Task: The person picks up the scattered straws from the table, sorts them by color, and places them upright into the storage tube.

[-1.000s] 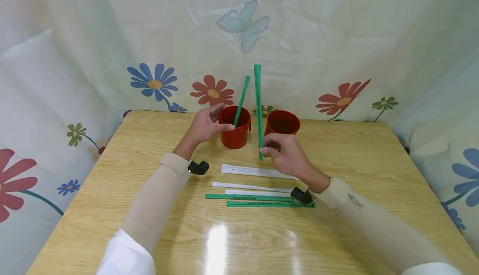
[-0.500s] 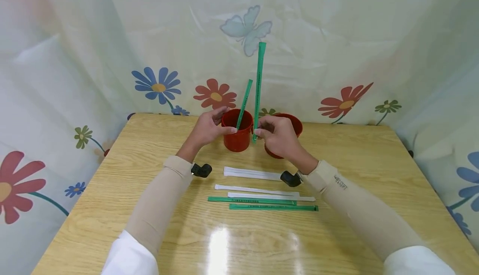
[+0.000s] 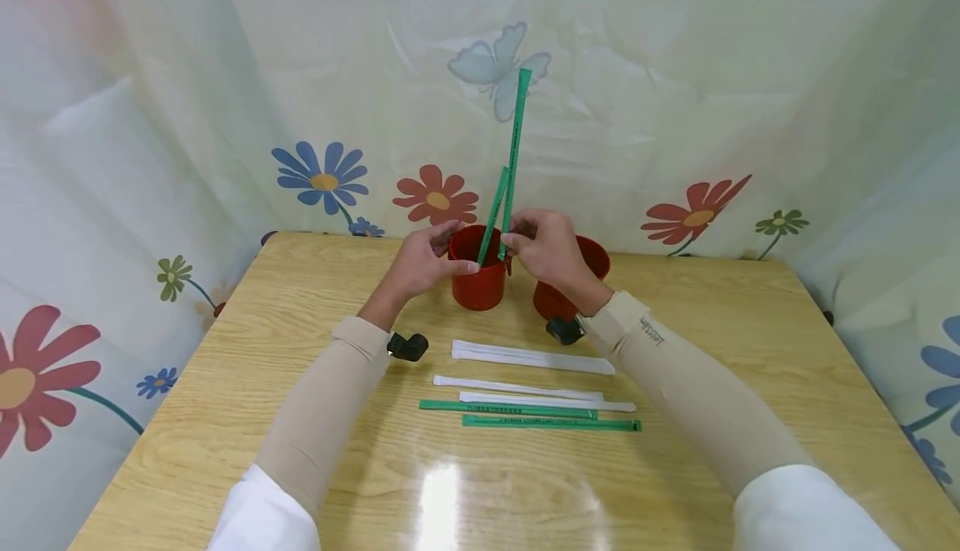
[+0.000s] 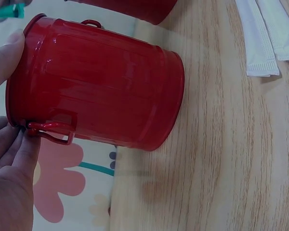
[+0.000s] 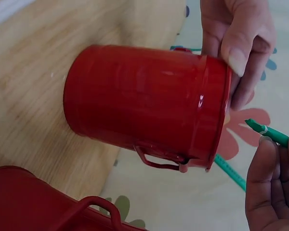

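Observation:
My left hand grips the rim of the left red bucket, thumb at the near side and fingers by the side handle. Leaning inside that bucket is one green wrapped straw, its upper part sticking out. My right hand pinches a second green wrapped straw near its lower end. This straw stands nearly upright, its lower tip overlapping the bucket's right rim in the head view. In the right wrist view the tip shows just beyond the bucket's mouth.
Another red bucket stands to the right, partly behind my right hand and wrist. Several white wrapped straws lie crosswise on the wooden table. Nearer me lie two green wrapped straws. A flowered curtain hangs behind.
My right hand has moved up and left with the green wrapped straw, from in front of the right bucket to the left bucket's rim. The left hand keeps its grip.

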### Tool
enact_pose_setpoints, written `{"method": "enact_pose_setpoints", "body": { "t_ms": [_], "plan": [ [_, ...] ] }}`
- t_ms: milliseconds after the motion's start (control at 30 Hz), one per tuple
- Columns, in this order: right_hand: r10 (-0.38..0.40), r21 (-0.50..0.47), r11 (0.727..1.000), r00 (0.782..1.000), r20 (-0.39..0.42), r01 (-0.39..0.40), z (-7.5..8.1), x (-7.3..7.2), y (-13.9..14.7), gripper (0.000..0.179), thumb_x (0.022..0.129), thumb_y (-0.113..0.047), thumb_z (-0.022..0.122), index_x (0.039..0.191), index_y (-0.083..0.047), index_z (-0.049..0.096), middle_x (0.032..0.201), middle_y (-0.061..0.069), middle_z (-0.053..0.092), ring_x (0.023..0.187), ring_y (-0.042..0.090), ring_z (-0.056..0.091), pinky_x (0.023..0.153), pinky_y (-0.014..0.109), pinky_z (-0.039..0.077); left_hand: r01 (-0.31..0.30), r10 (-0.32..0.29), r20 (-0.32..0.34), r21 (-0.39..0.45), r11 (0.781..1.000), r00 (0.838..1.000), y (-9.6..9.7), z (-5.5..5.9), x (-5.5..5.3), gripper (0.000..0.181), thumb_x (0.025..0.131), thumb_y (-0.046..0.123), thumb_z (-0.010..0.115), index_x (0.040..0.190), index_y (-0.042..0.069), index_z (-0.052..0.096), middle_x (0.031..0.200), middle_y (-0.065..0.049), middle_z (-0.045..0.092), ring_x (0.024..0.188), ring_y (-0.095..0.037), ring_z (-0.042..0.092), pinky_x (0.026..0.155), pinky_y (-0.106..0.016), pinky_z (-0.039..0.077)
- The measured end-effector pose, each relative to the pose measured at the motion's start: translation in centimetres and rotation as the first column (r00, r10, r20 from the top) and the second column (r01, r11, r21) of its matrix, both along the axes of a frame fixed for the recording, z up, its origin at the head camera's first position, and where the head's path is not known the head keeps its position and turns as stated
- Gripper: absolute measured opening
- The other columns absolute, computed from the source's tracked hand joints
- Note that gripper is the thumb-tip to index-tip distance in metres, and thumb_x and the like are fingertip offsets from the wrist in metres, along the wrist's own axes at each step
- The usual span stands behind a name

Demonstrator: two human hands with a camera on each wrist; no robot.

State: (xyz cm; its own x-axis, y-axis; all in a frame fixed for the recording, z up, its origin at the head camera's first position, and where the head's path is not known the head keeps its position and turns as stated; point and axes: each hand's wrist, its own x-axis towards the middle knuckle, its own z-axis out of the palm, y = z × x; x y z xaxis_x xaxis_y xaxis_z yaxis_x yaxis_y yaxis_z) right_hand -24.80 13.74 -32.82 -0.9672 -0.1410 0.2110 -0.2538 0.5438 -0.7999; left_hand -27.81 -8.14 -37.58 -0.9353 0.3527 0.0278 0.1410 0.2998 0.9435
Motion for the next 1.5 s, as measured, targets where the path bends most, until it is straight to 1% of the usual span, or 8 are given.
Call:
{"method": "enact_pose_setpoints", "body": {
  "t_ms": [200,333,433,633,833,967,1267,1500],
  "plan": [
    [-0.005,0.013,1.0,1.0,0.026,0.004,0.1,-0.9,-0.4,0.013,0.094,-0.008,0.064,0.097,0.002,0.071,0.093,0.018,0.071,0.08,0.026,0.066,0.077,0.036,0.06,0.006,-0.006,-0.041,-0.002,1.0,0.999,-0.1,-0.5,-0.1,0.081,0.08,0.03,0.083,0.149,0.016,0.043,0.148,-0.001,0.053,0.138,-0.021,0.051,0.112,-0.037,0.045],
    [-0.012,0.012,1.0,0.996,0.092,0.011,0.1,-1.2,-0.8,0.016,0.094,-0.01,0.065,0.102,0.002,0.073,0.095,0.017,0.072,0.08,0.025,0.069,0.077,0.034,0.061,0.009,-0.01,-0.045,-0.008,1.0,0.999,-0.1,-0.6,0.0,0.08,0.08,0.031,0.083,0.149,0.017,0.044,0.147,0.0,0.053,0.138,-0.021,0.051,0.111,-0.037,0.046],
    [-0.026,0.051,0.999,0.991,0.133,0.019,0.2,-1.4,-0.8,0.019,0.095,-0.014,0.065,0.106,0.0,0.074,0.096,0.015,0.073,0.082,0.025,0.069,0.074,0.031,0.061,0.008,-0.008,-0.04,-0.015,1.0,0.999,-0.1,-0.5,0.0,0.081,0.08,0.031,0.082,0.149,0.017,0.043,0.147,0.0,0.053,0.138,-0.021,0.051,0.111,-0.038,0.046],
    [-0.02,0.104,0.995,0.989,0.146,0.005,0.3,-0.8,0.1,0.021,0.094,-0.018,0.067,0.106,-0.003,0.075,0.099,0.015,0.075,0.083,0.027,0.07,0.07,0.03,0.06,0.01,-0.011,-0.026,-0.023,1.0,1.0,0.0,-0.5,-0.2,0.081,0.081,0.027,0.081,0.151,0.017,0.041,0.151,-0.001,0.05,0.14,-0.023,0.048,0.114,-0.041,0.043],
    [0.043,0.128,0.99,0.992,0.115,-0.057,0.5,1.2,1.4,0.02,0.093,-0.021,0.069,0.105,-0.006,0.076,0.098,0.011,0.074,0.084,0.026,0.067,0.07,0.031,0.057,0.003,-0.004,-0.055,-0.025,1.0,0.998,-0.1,-0.4,-0.3,0.084,0.08,0.032,0.083,0.15,0.015,0.041,0.15,0.0,0.051,0.139,-0.023,0.05,0.112,-0.042,0.044],
    [0.088,0.155,0.983,0.992,0.094,-0.102,0.0,3.2,2.3,0.02,0.091,-0.019,0.071,0.106,-0.007,0.076,0.097,0.008,0.075,0.083,0.022,0.07,0.072,0.032,0.059,0.003,-0.005,-0.055,-0.03,1.0,0.998,-0.1,-0.4,-0.2,0.083,0.079,0.032,0.083,0.15,0.014,0.042,0.149,-0.001,0.052,0.138,-0.023,0.05,0.111,-0.04,0.046],
    [0.163,0.179,0.967,0.981,0.101,-0.18,-1.8,8.3,5.0,0.011,0.085,-0.009,0.076,0.096,-0.006,0.077,0.091,0.007,0.075,0.081,0.018,0.066,0.07,0.025,0.057,-0.009,0.007,-0.061,-0.034,0.999,0.998,0.0,-0.5,-0.3,0.08,0.08,0.03,0.083,0.149,0.015,0.044,0.149,-0.001,0.052,0.138,-0.023,0.05,0.111,-0.039,0.046],
    [0.253,0.264,0.923,0.958,0.137,-0.282,-4.2,11.5,6.7,0.009,0.084,-0.006,0.076,0.093,-0.008,0.076,0.086,0.002,0.075,0.076,0.008,0.064,0.066,0.02,0.055,-0.014,0.011,-0.058,-0.051,0.999,0.998,0.0,-0.6,-0.1,0.083,0.079,0.034,0.083,0.149,0.015,0.043,0.149,0.0,0.051,0.138,-0.023,0.051,0.11,-0.039,0.047]
  ]
}}
